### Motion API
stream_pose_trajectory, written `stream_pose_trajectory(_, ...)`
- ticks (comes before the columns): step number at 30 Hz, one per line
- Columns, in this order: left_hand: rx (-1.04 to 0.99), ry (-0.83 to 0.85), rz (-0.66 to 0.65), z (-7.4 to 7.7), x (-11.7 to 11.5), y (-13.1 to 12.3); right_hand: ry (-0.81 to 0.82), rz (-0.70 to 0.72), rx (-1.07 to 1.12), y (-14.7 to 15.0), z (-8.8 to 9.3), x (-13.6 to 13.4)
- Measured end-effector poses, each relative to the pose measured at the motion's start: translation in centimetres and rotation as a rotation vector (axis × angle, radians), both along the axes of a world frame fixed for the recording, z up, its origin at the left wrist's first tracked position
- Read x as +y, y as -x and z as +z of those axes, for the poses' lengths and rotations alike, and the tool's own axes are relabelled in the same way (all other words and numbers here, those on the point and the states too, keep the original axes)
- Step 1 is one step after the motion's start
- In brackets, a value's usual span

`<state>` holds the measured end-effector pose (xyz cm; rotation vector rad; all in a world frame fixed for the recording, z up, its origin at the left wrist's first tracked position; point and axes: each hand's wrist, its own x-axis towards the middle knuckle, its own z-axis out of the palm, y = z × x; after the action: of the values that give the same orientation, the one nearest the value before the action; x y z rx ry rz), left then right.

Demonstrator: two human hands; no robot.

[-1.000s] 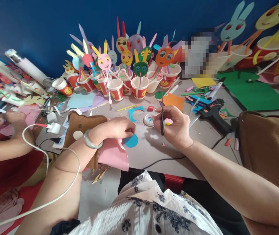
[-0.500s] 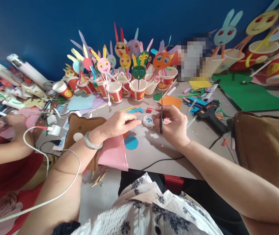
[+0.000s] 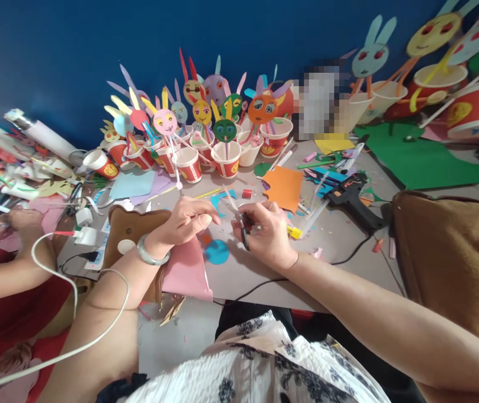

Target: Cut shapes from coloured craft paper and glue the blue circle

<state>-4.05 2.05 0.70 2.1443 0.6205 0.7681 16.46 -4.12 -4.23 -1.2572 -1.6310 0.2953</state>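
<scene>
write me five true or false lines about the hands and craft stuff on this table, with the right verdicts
1. The right hand holds scissors. True.
2. The left hand is gripping the blue paper disc. False: the disc lies flat on the table, apart from that hand.
3. A green paper face stands above a red-and-white paper cup. True.
4. The orange paper sheet lies on top of the glue gun. False: it lies on the table, to the left of the glue gun.
5. The glue gun is black. True.
</scene>
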Motion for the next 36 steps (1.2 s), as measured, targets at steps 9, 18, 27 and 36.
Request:
stream_pose_trajectory(9, -0.254, 0.016, 0.103, -1.6, 0.4, 0.2, -0.07, 0.062, -0.075, 0.2, -0.1, -0.8)
stream_pose_trajectory(18, -0.478, 0.067, 0.274, -1.0, 0.5, -0.5, -0.108, -0.159, 0.088, -2.5, 1.5, 1.2)
stream_pose_trajectory(27, -0.508, 0.044, 0.269, -1.4, 0.9, -0.4, -0.245, -0.181, -0.081, -2.9, 4.0, 1.5)
stream_pose_trajectory(36, -0.514, 0.109, 0.255, -1.5, 0.6, -0.7, -0.394, -0.24, -0.262, -7.2, 1.1, 2.7)
